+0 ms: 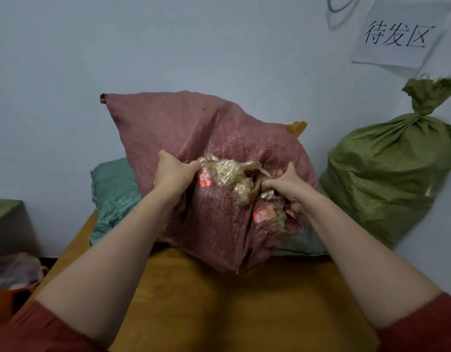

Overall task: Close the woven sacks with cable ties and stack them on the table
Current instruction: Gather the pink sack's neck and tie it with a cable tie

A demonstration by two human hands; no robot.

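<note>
A large pink woven sack [189, 138] stands tilted on the wooden table [219, 301], its open mouth facing me. Crumpled clear plastic wrappers [229, 174] with red labels spill from the mouth. My left hand [172, 171] grips the mouth's left edge. My right hand [288, 186] grips the right edge together with some wrappers. The pink sack leans on a teal woven sack [115, 194] lying flat beneath it. No cable tie is visible.
A green woven sack [389, 174], tied shut at its neck, stands at the right against the wall. An orange sack corner [296, 128] peeks out behind the pink one. A paper sign [397, 34] hangs on the wall. Bags and an orange bin [11, 283] sit lower left.
</note>
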